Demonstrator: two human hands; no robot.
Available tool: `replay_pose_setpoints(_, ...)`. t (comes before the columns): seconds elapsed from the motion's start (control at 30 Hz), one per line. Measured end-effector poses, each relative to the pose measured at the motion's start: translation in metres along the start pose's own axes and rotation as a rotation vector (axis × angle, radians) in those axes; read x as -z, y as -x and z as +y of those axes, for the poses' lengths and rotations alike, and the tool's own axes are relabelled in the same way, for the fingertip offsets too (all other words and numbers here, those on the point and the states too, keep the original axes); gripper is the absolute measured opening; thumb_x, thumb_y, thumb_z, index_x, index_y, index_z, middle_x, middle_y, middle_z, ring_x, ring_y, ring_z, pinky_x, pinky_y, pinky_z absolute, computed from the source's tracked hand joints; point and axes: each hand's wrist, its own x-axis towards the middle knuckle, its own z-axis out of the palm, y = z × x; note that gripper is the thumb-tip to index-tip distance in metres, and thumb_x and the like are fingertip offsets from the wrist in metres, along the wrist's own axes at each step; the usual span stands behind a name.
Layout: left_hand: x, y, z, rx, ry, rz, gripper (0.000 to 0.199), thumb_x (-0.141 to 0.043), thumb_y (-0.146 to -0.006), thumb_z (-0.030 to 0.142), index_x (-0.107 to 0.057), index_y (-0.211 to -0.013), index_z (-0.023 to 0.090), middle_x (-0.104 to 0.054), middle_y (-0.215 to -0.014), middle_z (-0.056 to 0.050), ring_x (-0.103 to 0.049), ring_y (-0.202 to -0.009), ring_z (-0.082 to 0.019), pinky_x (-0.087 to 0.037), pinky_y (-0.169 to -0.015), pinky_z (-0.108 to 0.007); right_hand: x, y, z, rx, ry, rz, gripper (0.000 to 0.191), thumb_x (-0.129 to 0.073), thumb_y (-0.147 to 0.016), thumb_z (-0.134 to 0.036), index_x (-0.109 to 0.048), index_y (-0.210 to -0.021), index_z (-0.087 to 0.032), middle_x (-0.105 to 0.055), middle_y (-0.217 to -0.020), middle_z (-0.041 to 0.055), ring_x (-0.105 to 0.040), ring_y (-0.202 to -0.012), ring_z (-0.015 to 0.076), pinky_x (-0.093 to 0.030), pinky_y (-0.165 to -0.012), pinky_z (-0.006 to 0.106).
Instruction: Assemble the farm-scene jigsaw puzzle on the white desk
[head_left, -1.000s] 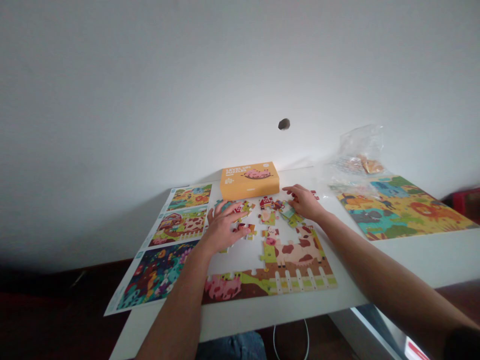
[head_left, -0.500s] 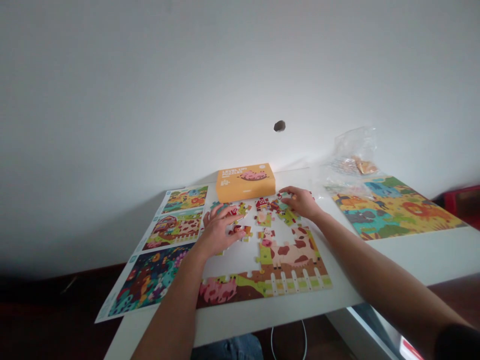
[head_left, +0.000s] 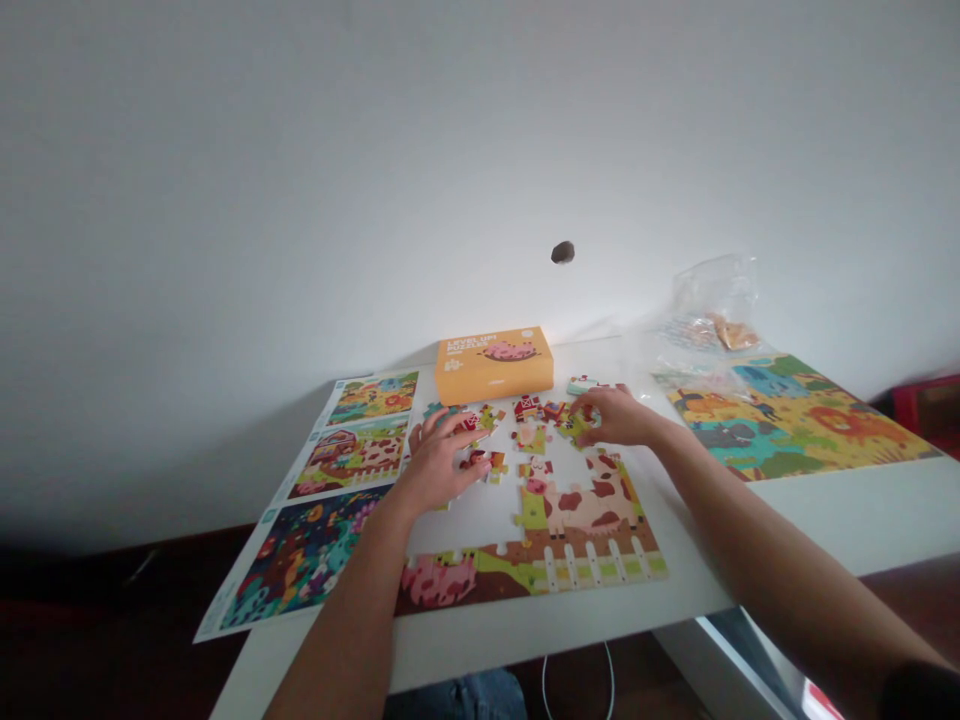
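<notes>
Narrowly curled, R hand (head_left: pixel 619 416) is set at green puzzle pc (head_left: pixel 571 424), hold can't be told; L hand (head_left: pixel 433 470) is spread wide by loose pcs (head_left: pixel 498 467).

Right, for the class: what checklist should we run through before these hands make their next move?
1. Printed farm picture visible: ok, in the middle of the sheet.
2. Joined cow-and-fence section lying flat: ok.
3. Yellow box clear of that section: ok, behind it.
4. Left hand clear of the loose pieces: not ok, its fingers are over some.
5. Right hand gripping a piece: cannot tell.
</notes>
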Motion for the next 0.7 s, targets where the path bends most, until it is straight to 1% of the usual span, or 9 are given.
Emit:
replay_pose_setpoints(0.03, 0.0, 0.0, 0.0, 0.002, -0.003, -0.004, 0.04, -0.066, -0.08, 0.045, -0.069, -0.119, 0.036, -0.056, -0.138, -0.001, -0.036, -0.134, -0.034, -0.028, -0.111, -0.054, -0.001, -0.001, 0.0, -0.021, -0.018, -0.003, 0.041, -0.081, -0.064, -0.041, -0.071, -0.101, -0.027, -0.069, -0.087, 0.0008, -0.063, -0.086, 0.0219, -0.039, -0.086, 0.037)
replay_pose_setpoints(0.1, 0.0, 0.0, 0.0, 0.001, -0.005, -0.012, 0.041, -0.066, -0.079, 0.045, -0.069, -0.119, 0.036, -0.056, -0.138, -0.001, -0.036, -0.134, -0.034, -0.029, -0.111, -0.054, -0.003, -0.003, 0.002, -0.056, -0.088, 0.039, 0.033, -0.078, -0.066, -0.036, -0.069, -0.095, -0.023, -0.068, -0.082, -0.0008, -0.062, -0.076, 0.0177, -0.041, -0.077, 0.031)
replay_pose_setpoints(0.2, 0.0, 0.0, 0.0, -0.003, -0.004, -0.027, 0.043, -0.069, -0.077, 0.043, -0.068, -0.12, 0.037, -0.055, -0.138, -0.001, -0.034, -0.135, -0.035, -0.029, -0.11, -0.055, -0.007, -0.007, 0.01, -0.1, -0.297, 0.178, 0.021, -0.071, -0.072, -0.036, -0.063, -0.083, -0.02, -0.063, -0.071, -0.0022, -0.056, -0.063, 0.0132, -0.039, -0.061, 0.026)
replay_pose_setpoints(0.27, 0.0, 0.001, -0.001, -0.007, -0.005, -0.033, 0.044, -0.071, -0.075, 0.043, -0.068, -0.119, 0.038, -0.055, -0.138, -0.001, -0.034, -0.136, -0.036, -0.029, -0.11, -0.055, -0.008, -0.009, 0.016, -0.146, -0.451, 0.301, 0.023, -0.068, -0.074, -0.041, -0.059, -0.076, -0.019, -0.061, -0.065, -0.0024, -0.053, -0.058, 0.0125, -0.038, -0.055, 0.025)
replay_pose_setpoints(0.33, -0.001, 0.001, -0.002, -0.013, -0.002, -0.044, 0.043, -0.072, -0.075, 0.044, -0.069, -0.118, 0.038, -0.054, -0.139, -0.001, -0.033, -0.137, -0.036, -0.028, -0.111, -0.055, -0.008, -0.011, 0.02, -0.207, -0.596, 0.406, 0.029, -0.068, -0.073, -0.046, -0.057, -0.074, -0.019, -0.062, -0.063, -0.001, -0.055, -0.056, 0.0131, -0.039, -0.053, 0.025)
replay_pose_setpoints(0.4, -0.002, 0.001, -0.002, -0.015, 0.001, -0.057, 0.041, -0.072, -0.076, 0.046, -0.07, -0.116, 0.038, -0.053, -0.14, -0.001, -0.032, -0.137, -0.036, -0.027, -0.111, -0.055, -0.006, -0.012, 0.023, -0.27, -0.731, 0.47, 0.033, -0.07, -0.071, -0.049, -0.057, -0.073, -0.019, -0.065, -0.063, 0.0016, -0.059, -0.057, 0.0146, -0.04, -0.053, 0.025)
replay_pose_setpoints(0.5, -0.002, 0.001, -0.003, -0.009, 0.005, -0.074, 0.04, -0.072, -0.076, 0.046, -0.07, -0.115, 0.038, -0.052, -0.141, -0.002, -0.031, -0.138, -0.036, -0.026, -0.112, -0.056, -0.003, -0.012, 0.026, -0.369, -0.85, 0.53, 0.037, -0.072, -0.068, -0.052, -0.06, -0.073, -0.017, -0.07, -0.065, 0.0051, -0.061, -0.057, 0.0156, -0.04, -0.052, 0.024)
replay_pose_setpoints(0.6, -0.002, 0.001, -0.002, -0.008, 0.003, -0.085, 0.04, -0.071, -0.077, 0.046, -0.07, -0.115, 0.038, -0.051, -0.142, -0.002, -0.031, -0.138, -0.037, -0.026, -0.112, -0.056, -0.001, -0.01, 0.027, -0.463, -0.857, 0.553, 0.038, -0.071, -0.068, -0.052, -0.064, -0.072, -0.015, -0.071, -0.065, 0.0065, -0.058, -0.052, 0.0134, -0.038, -0.049, 0.023)
replay_pose_setpoints(0.7, -0.001, 0.001, -0.002, -0.009, 0.002, -0.095, 0.039, -0.071, -0.077, 0.046, -0.07, -0.116, 0.038, -0.051, -0.142, -0.001, -0.031, -0.138, -0.037, -0.026, -0.112, -0.056, 0.0, -0.009, 0.025, -0.51, -0.822, 0.529, 0.036, -0.07, -0.069, -0.05, -0.066, -0.072, -0.014, -0.072, -0.065, 0.0073, -0.053, -0.05, 0.011, -0.035, -0.047, 0.022)
